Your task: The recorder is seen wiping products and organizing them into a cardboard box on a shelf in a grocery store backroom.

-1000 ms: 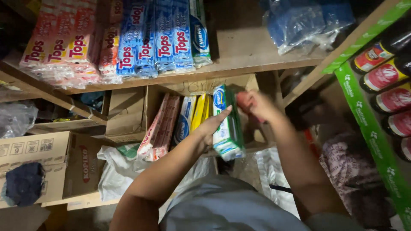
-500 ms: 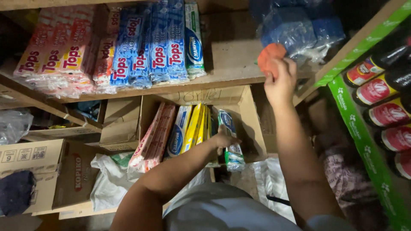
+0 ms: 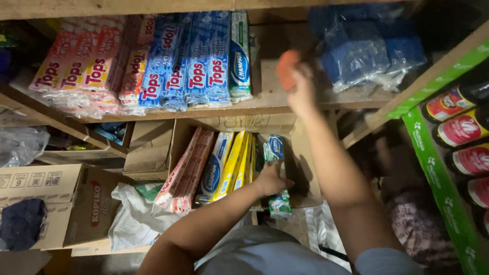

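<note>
My right hand [image 3: 301,94] is raised to the upper wooden shelf [image 3: 285,104] and grips a small orange-red bar [image 3: 286,69], blurred by motion, just right of a green and white pack [image 3: 239,56]. My left hand [image 3: 272,179] reaches into an open cardboard box [image 3: 305,168] below and rests on an upright green and white pack [image 3: 276,153], fingers closed around its edge. Beside that pack in the box stand yellow packs [image 3: 235,163], a blue and white pack [image 3: 214,170] and pink packs [image 3: 182,173].
The upper shelf holds rows of pink packs [image 3: 81,66] and blue packs [image 3: 188,66], plus blue items in clear plastic [image 3: 367,51]. Dark bottles with red labels [image 3: 463,130] sit on a green-edged rack at right. Another cardboard box [image 3: 56,193] and plastic bags [image 3: 127,219] lie lower left.
My right hand has carried the orange-red bar up from the box to the upper shelf and then leftward. My left hand has stayed on the green and white pack.
</note>
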